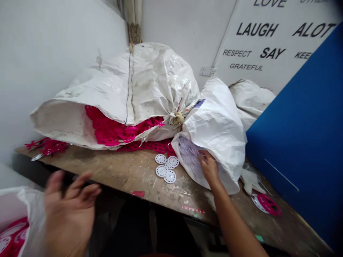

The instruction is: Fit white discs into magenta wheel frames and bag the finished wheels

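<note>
My right hand [208, 166] reaches into the mouth of a white woven sack [217, 128] lying on the wooden table [125, 171], its fingers on the pale round plastic discs [189, 153] inside. Several white discs [167, 168] lie on the table just left of that sack. My left hand [70, 210] hovers blurred in the foreground, fingers spread, holding nothing, near a clear plastic bag [29, 214] with pink and white discs in it.
A larger white sack [120, 92] spills pink plastic pieces [115, 130] onto the table's back. More pink pieces [46, 145] lie far left. A pink and white disc [268, 204] rests at the right. A blue panel [302, 135] stands right; a lettered wall sign [270, 32] hangs behind.
</note>
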The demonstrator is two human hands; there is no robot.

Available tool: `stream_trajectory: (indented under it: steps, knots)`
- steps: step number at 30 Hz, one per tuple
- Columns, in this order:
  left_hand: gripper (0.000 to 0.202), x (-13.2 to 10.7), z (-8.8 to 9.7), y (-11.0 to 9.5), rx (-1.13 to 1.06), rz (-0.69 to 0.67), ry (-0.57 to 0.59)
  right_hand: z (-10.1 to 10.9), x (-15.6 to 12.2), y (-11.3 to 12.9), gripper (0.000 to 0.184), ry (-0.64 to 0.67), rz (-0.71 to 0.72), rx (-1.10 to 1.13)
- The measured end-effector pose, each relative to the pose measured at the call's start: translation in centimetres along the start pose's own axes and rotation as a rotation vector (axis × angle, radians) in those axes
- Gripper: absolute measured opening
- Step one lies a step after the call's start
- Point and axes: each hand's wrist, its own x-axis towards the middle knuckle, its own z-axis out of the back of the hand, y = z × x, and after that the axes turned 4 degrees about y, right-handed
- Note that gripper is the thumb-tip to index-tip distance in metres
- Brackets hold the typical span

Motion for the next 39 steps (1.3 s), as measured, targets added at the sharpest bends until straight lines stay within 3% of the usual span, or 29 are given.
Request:
stream_trajectory:
  steps: [2, 4, 6, 9, 13, 17, 20, 22, 24, 27, 30, 34, 37, 39]
  knots:
    - [0.053, 1.0, -3.2, 2.4, 0.073, -0.073, 0.218, -0.2, 1.1, -2.3, 0.045, 0.035, -0.099, -0.205]
    - [0.039, 2.4, -7.4, 5.7, 0.324, -0.145, 0.463, -0.7, 1.4, -3.2, 0.047, 0.097, -0.141, -0.311]
    - [0.029, 4.2, -11.5, 8.6, 0.646, -0.340, 0.612, -1.2, 1.1, -3.2, 0.046, 0.138, -0.130, -0.345]
    - [0.026, 7.3, -16.0, 11.2, 0.810, -0.424, 0.628, -1.5, 0.4, -2.9, 0.043, 0.154, -0.054, -0.393]
    - [0.019, 10.2, -18.4, 12.5, 0.902, -0.420, 0.592, -0.7, -0.2, -2.9, 0.041, 0.091, 0.075, -0.320]
    - [0.010, 10.3, -18.0, 12.5, 0.908, -0.425, 0.590, 0.4, -0.7, -2.4, 0.037, 0.001, 0.109, -0.103]
    - [0.005, 8.7, -16.5, 11.9, 0.861, -0.430, 0.605, 0.6, -1.0, -1.9, 0.032, -0.020, 0.047, 0.081]
    - [0.006, 6.9, -15.3, 11.2, 0.765, -0.363, 0.607, 0.5, -1.2, -1.4, 0.031, -0.020, -0.005, 0.192]
    - [0.015, 4.8, -14.1, 10.4, 0.481, -0.119, 0.607, 0.1, -1.6, -0.5, 0.030, -0.030, -0.037, 0.339]
    - [0.024, 1.8, -12.7, 9.2, -0.102, 0.367, 0.577, -1.1, -2.8, 2.1, 0.028, -0.021, -0.063, 0.659]
    - [0.029, -0.3, -12.0, 8.4, -0.355, 0.559, 0.547, -2.7, -5.0, 5.7, 0.032, 0.105, -0.069, 0.862]
    - [0.035, -1.7, -11.7, 8.3, -0.316, 0.504, 0.531, -4.1, -7.8, 9.0, 0.025, 0.290, 0.078, 0.702]
    - [0.040, -2.2, -11.2, 8.6, -0.136, 0.366, 0.555, -4.0, -8.6, 9.7, 0.019, 0.245, 0.238, 0.506]
    - [0.038, -2.4, -10.9, 8.6, -0.010, 0.256, 0.599, -3.8, -8.6, 9.7, 0.019, 0.285, 0.257, 0.493]
